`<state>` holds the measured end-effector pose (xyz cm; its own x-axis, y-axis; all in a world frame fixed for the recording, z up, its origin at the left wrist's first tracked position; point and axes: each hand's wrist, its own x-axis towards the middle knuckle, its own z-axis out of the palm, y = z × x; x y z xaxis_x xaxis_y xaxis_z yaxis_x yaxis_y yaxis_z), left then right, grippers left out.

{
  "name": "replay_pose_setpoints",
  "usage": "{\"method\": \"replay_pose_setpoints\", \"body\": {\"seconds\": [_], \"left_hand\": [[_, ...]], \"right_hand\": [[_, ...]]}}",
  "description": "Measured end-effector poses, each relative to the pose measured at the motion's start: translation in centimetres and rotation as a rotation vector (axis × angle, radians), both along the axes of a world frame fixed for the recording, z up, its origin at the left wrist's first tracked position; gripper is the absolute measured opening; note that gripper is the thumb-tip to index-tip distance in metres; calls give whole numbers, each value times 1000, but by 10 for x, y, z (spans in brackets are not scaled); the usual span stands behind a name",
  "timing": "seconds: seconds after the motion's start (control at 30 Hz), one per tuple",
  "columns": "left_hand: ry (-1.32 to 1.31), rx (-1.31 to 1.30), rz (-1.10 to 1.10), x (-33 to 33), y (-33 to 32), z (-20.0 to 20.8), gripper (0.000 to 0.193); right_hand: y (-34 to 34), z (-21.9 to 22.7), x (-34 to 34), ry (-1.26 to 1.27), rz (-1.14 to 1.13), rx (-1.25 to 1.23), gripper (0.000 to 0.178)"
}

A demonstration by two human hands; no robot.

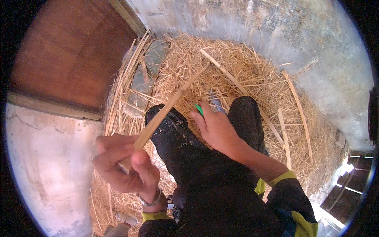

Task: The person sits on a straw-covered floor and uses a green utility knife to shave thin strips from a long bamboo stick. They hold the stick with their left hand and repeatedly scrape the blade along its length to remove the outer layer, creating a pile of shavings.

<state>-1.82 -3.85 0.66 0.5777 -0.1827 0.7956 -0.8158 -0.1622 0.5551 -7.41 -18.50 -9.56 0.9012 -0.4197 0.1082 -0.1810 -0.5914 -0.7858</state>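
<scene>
My left hand [128, 164] is closed around the near end of a long bamboo strip [169, 104]. The strip slants up and away to the right, over my left knee, and its far end comes near another split bamboo strip lying on the pile. Between my knees, my right hand [219, 128] is closed on a small tool with a green handle [199, 109]. Most of that tool is hidden by my fingers, so its kind cannot be told. Just beyond this hand a bluish-grey thing [216, 100] shows in part.
Thin bamboo shavings [185, 55] cover the floor. Split strips [237, 81] lie on them at the right, and a bundle of thin strips [120, 94] lies at the left. A pale wall [276, 27] rises behind; a brown wooden panel [71, 55] stands at the upper left.
</scene>
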Motion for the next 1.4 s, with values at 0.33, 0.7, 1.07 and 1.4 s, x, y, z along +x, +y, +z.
{"method": "replay_pose_setpoints", "body": {"seconds": [0.33, 0.7, 1.07, 1.4], "left_hand": [[-198, 305, -416, 8, 26, 7, 45], [-230, 61, -333, 14, 15, -20, 37], [-235, -78, 357, -17, 9, -5, 28], [32, -66, 331, -27, 8, -2, 43]], "right_hand": [[25, 58, -39, -180, 276, 28, 23], [8, 18, -12, 271, 101, -91, 18], [9, 76, -43, -57, 253, 319, 24], [10, 44, -17, -109, 185, -11, 18]]}}
